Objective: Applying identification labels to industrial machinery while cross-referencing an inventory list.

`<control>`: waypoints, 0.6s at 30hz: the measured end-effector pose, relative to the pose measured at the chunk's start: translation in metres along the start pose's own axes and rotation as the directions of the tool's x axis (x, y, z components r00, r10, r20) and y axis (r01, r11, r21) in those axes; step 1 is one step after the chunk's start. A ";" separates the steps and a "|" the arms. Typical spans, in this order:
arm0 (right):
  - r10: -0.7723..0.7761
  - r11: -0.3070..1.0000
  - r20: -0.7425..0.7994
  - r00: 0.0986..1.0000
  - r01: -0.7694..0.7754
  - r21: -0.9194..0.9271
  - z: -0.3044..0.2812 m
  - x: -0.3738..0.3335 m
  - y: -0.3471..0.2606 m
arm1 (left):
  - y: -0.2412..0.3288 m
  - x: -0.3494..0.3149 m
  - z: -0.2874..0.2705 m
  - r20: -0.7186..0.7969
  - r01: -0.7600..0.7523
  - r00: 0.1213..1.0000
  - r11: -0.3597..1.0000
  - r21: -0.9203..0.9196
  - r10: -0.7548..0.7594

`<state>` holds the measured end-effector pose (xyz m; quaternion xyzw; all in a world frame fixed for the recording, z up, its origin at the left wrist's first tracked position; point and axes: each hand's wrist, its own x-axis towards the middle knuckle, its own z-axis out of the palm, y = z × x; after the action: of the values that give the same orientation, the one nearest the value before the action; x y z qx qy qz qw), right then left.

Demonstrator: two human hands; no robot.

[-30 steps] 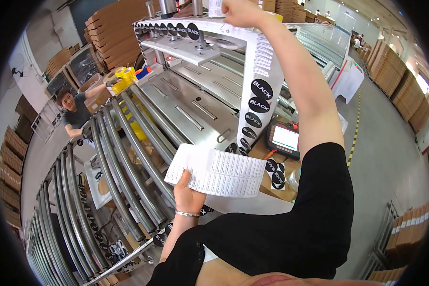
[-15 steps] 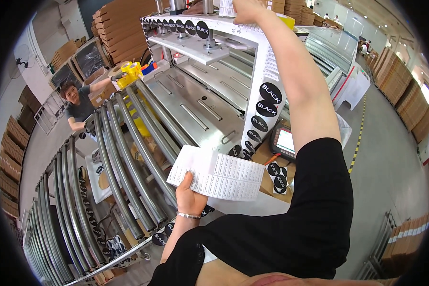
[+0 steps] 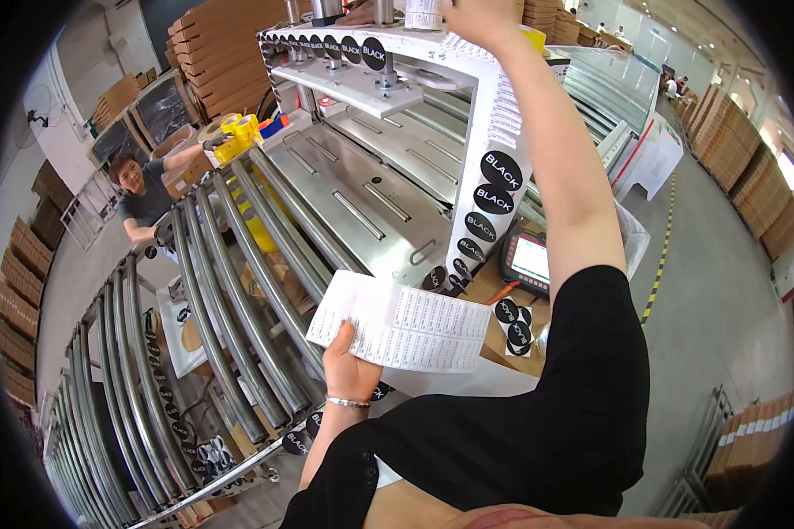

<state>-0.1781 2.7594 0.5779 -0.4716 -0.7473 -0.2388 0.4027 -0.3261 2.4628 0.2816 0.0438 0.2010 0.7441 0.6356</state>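
Note:
My left hand [image 3: 351, 370] is closed on a white sheet of labels [image 3: 432, 331], thumb on top, holding it tilted in front of my body. Rows of small printed labels cover much of the sheet, while its left part is blank. My right arm stretches far forward, and my right hand [image 3: 483, 22] is at the top of the white machine frame [image 3: 494, 88], beside a roll of printed labels [image 3: 423, 13]. The upper edge of the picture cuts off part of that hand, so its grip is unclear. Round black stickers [image 3: 494, 198] run along the frame.
A steel machine bed [image 3: 362, 181] lies ahead, with a roller conveyor [image 3: 229, 291] at left. A control panel with a lit screen [image 3: 529, 257] stands beside the frame, near loose black stickers [image 3: 513, 326]. Across the conveyor, a person [image 3: 146, 189] reaches toward yellow tape rolls [image 3: 238, 132]. Stacked cardboard [image 3: 225, 53] rises behind.
My right hand has moved slightly right, away from the label roll, uncovering more of it. The left hand and the label sheet have hardly moved.

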 end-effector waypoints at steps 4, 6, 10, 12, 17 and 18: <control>-0.212 0.977 -0.278 0.937 0.201 -0.066 -0.008 -0.046 0.052 | 0.002 -0.005 0.001 0.055 0.016 0.998 1.000 -0.012 -0.016; -0.250 0.968 -0.231 0.940 0.236 -0.085 -0.014 -0.060 0.061 | 0.001 -0.007 0.003 0.031 0.063 0.998 0.998 -0.015 -0.062; -0.393 0.916 -0.143 0.908 0.373 -0.149 -0.014 -0.073 0.064 | -0.005 -0.008 0.009 0.035 0.096 0.995 0.995 0.018 -0.097; -0.393 0.915 -0.121 0.912 0.374 -0.154 -0.011 -0.076 0.063 | -0.007 -0.010 0.012 0.041 0.099 0.994 0.995 0.031 -0.100; -0.317 0.924 -0.015 0.948 0.305 -0.232 -0.006 -0.075 0.063 | -0.006 -0.013 0.009 0.018 0.108 0.994 0.994 0.021 -0.109; -0.320 0.923 -0.018 0.947 0.308 -0.230 -0.007 -0.075 0.062 | -0.006 -0.014 0.008 0.019 0.100 0.995 0.995 0.023 -0.101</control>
<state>-0.1029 2.7432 0.5186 -0.3813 -0.7702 -0.3957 0.3238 -0.3154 2.4521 0.2898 0.0480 0.2049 0.7085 0.6736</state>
